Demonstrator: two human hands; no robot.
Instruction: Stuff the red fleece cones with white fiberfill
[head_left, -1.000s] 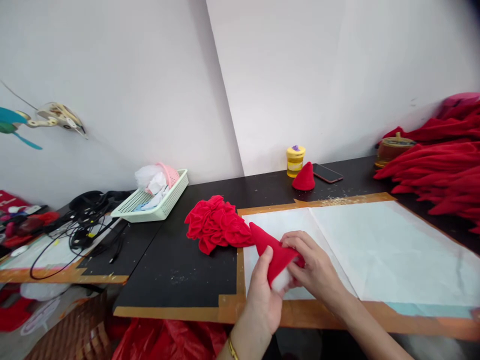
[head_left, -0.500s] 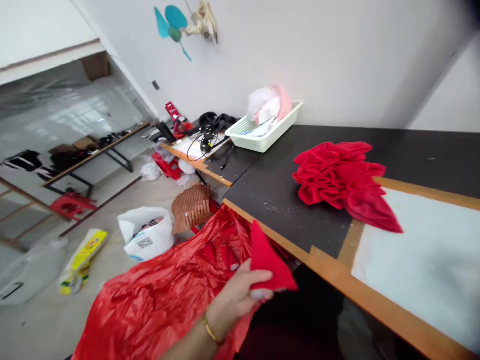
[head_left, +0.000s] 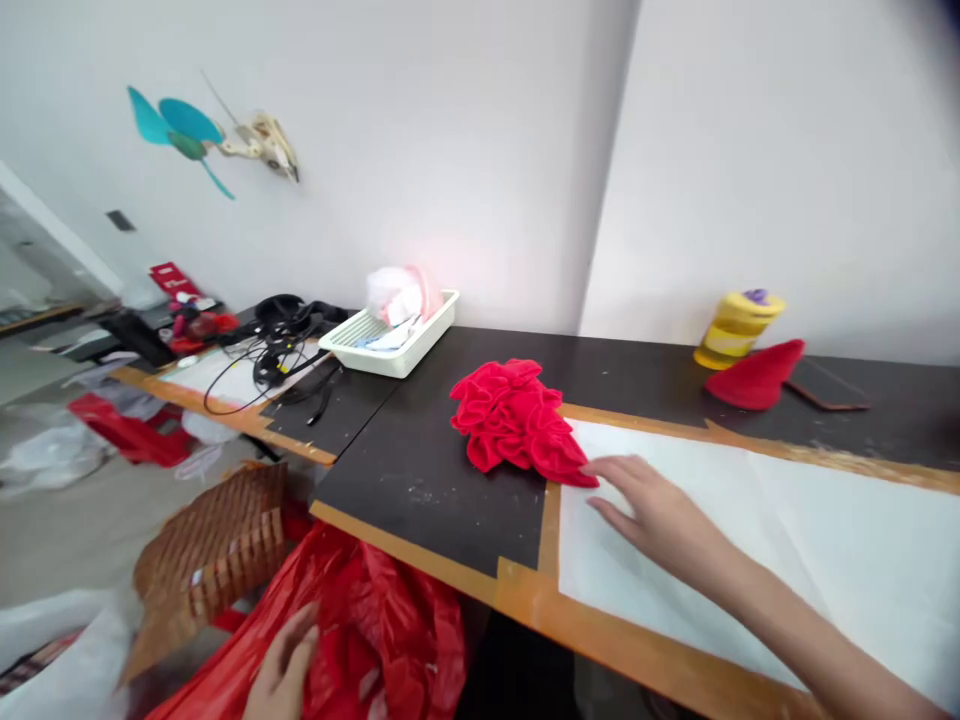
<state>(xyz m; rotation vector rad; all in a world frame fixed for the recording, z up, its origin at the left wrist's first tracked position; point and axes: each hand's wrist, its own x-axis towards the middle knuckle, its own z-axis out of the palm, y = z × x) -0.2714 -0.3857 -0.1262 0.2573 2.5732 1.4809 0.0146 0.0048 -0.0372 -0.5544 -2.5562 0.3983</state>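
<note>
That right hand (head_left: 656,505), thumb parted, is touching the red fabric pile (head_left: 517,415) by the paper's (head_left: 862,520) left edge; pinching one piece seems best. The left hand (head_left: 281,665), loosely open, is hanging over the plastic bag (head_left: 420,620).

Left hand (head_left: 283,668) has seemingly released its red cone; right hand (head_left: 654,508) has reached the cloth pile (head_left: 517,415).

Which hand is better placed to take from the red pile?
Probably the right hand: its fingertips are at the edge of the pile, while the left hand is down by the red bag.
</note>
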